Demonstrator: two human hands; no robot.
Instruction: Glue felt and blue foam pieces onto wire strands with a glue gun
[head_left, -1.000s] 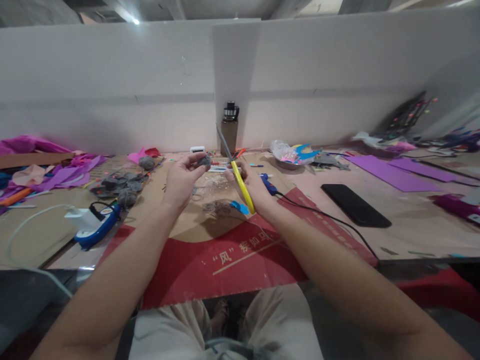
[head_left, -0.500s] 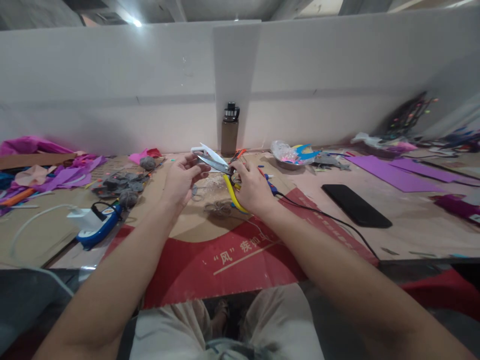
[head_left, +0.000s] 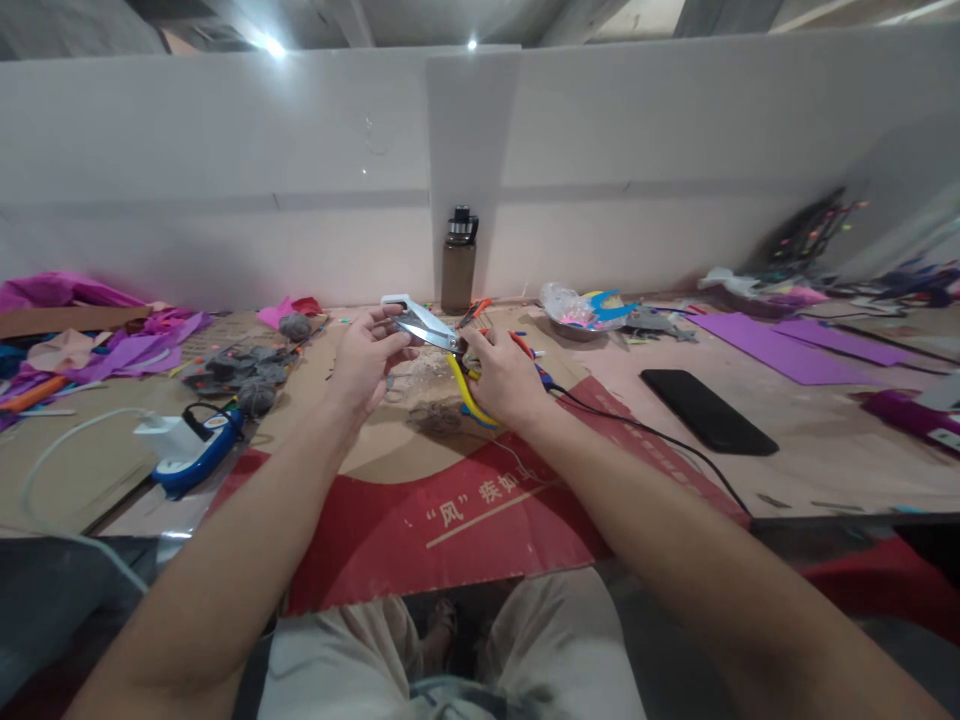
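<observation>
My right hand (head_left: 499,375) is wrapped round the yellow handles of a pair of scissors (head_left: 436,334), whose blades point left. Between the fingers of my left hand (head_left: 373,350) is a small white piece (head_left: 394,299) of thin material, pinched near the blade tips. The scissor blades lie against or just beside this piece; exactly where they meet it I cannot tell. Under both hands lies a brown and red cardboard sheet (head_left: 375,540), with white scraps (head_left: 427,368) and a tangle of grey-brown thread (head_left: 439,415) on it.
A dark bottle (head_left: 458,265) stands against the white partition. To the right are a bowl of craft bits (head_left: 581,325), a black phone (head_left: 705,410) and purple sheets (head_left: 772,345). A blue power strip (head_left: 199,460) and crumpled purple paper (head_left: 161,345) lie left. A black cable (head_left: 660,440) crosses the cardboard.
The scissor blades have come closer together; the upper one no longer stands up away from the lower. Both hands stay in nearly the same place.
</observation>
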